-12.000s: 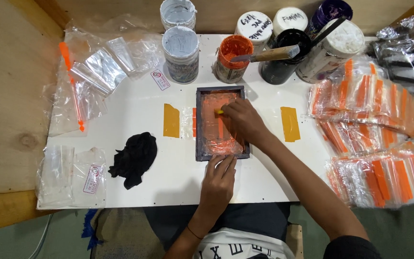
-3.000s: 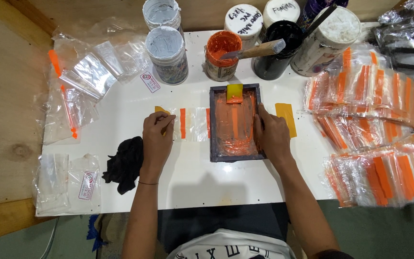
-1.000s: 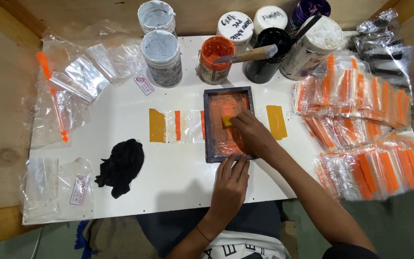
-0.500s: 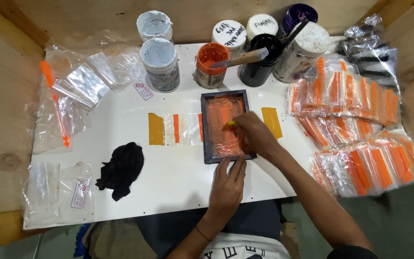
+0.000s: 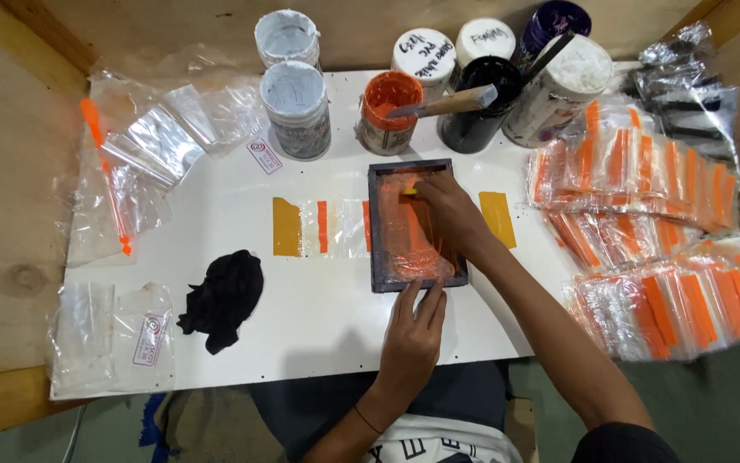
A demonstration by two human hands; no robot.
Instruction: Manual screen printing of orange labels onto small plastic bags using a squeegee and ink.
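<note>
1. Bracing the frame (image 5: pixel 417 225) from the near side, the left hand (image 5: pixel 411 330) lies flat on the table (image 5: pixel 318 317), fingers spread and grasping nothing; their tips touch the frame's near edge, which seems meant to stop it sliding.
2. The frame is a dark rectangle at mid-table. Its long axis runs near to far, away from the person. Its mesh is coated in orange ink.
3. The right hand (image 5: pixel 447 214) rests inside the frame, clenched on a small yellow squeegee (image 5: pixel 410 192) near the far end, apparently to press ink through the mesh.
4. A clear bag (image 5: pixel 327 227) with an orange stripe lies crosswise, partly under the frame; yellow tape (image 5: pixel 286 226) marks its left end.
5. Ink pots (image 5: pixel 387 111) stand along the far edge, within reach.
6. Printed bags (image 5: pixel 653 223) are stacked to the right.
</note>
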